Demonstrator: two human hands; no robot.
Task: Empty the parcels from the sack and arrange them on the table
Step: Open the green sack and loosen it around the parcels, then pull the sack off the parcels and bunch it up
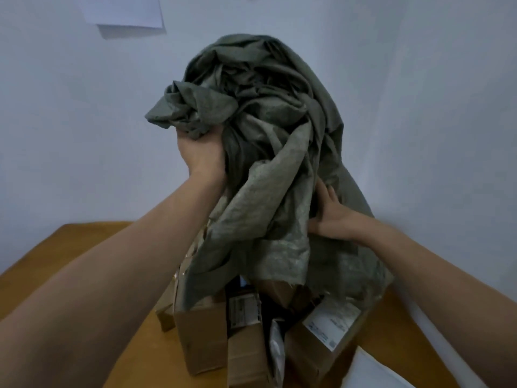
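A crumpled grey-green woven sack (268, 152) is held up over the wooden table (84, 247), its mouth hanging down. My left hand (200, 155) grips a bunched fold of the sack high up. My right hand (331, 217) grips the sack's right side lower down. Under the sack's mouth lies a heap of parcels: a brown cardboard box (201, 340), a second brown box (246, 357), a box with a white label (330, 329) and a grey plastic mailer (277, 345). The sack's hem covers their tops.
A pale wall (419, 107) stands right behind the table. A sheet of paper (126, 15) is stuck on the wall at the upper left. A white flat thing (375, 371) lies at the table's lower right. Bare tabletop shows to the left of the heap.
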